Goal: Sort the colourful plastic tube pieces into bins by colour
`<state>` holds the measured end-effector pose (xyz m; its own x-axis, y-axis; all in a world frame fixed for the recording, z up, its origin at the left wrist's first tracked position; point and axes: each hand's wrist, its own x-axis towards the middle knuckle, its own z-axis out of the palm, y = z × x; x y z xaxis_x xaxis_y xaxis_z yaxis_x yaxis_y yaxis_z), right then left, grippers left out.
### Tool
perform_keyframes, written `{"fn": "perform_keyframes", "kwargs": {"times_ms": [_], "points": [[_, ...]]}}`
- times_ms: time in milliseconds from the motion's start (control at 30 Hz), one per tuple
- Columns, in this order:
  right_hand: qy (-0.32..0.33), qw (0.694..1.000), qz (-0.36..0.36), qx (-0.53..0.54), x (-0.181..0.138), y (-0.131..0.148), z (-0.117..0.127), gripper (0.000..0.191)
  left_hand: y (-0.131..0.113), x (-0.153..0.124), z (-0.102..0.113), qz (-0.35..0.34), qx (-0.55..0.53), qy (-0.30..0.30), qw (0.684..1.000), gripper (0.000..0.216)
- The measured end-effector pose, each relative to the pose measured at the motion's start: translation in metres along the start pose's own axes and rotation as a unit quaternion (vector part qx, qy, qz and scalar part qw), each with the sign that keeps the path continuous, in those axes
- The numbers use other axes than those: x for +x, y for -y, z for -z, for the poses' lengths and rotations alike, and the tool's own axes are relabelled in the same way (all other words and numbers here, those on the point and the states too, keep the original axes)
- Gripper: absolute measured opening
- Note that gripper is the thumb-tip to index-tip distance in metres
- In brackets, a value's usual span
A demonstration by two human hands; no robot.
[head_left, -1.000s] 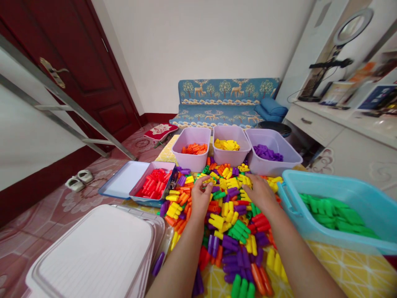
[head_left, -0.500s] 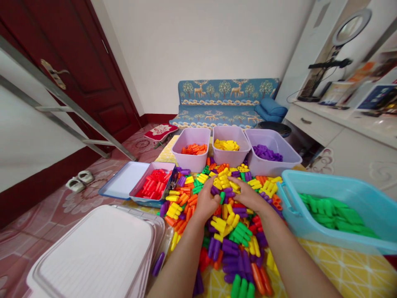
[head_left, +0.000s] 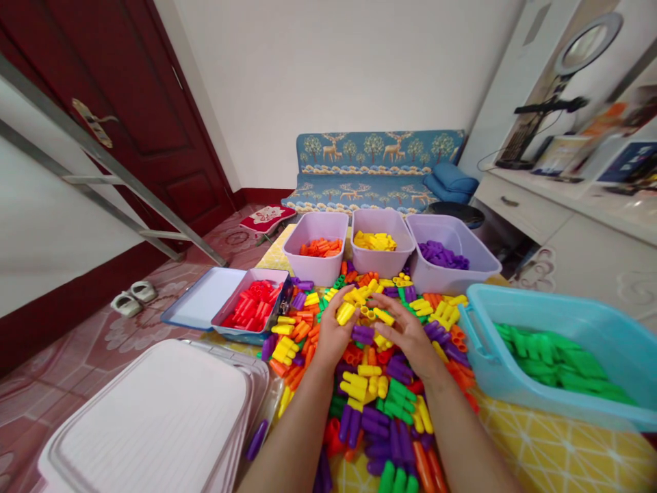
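Note:
A heap of coloured plastic pegs [head_left: 369,383] in red, orange, yellow, green and purple covers the yellow cloth in front of me. My left hand [head_left: 335,332] and my right hand [head_left: 405,334] are cupped close together over the heap's middle. Between them they lift a small bunch of mostly yellow pegs [head_left: 362,311], the left hand's fingers curled round a yellow one. Behind the heap stand three lilac tubs: one with orange pegs [head_left: 317,248], one with yellow pegs [head_left: 382,243], one with purple pegs [head_left: 452,257].
A light blue basin [head_left: 554,356] with green pegs stands at the right. A tray of red pegs [head_left: 251,308] lies left of the heap beside a blue lid [head_left: 202,298]. A white lidded box [head_left: 148,418] sits near left. Sofa, door and ladder lie beyond.
My hands drew together from spread positions on the heap, scooped pegs between them, and now raise a small bunch of yellow ones.

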<state>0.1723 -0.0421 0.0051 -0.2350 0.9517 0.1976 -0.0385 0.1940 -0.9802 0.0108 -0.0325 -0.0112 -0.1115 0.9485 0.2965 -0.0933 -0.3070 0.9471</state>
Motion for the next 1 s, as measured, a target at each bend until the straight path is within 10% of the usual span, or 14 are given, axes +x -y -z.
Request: {"fn": "perform_keyframes", "kwargs": {"times_ms": [1000], "points": [[-0.214,0.953,0.064,-0.204,0.005,-0.024,0.003,0.028,-0.002,-0.001,0.000,0.036,0.026,-0.011,0.999,0.046]]}}
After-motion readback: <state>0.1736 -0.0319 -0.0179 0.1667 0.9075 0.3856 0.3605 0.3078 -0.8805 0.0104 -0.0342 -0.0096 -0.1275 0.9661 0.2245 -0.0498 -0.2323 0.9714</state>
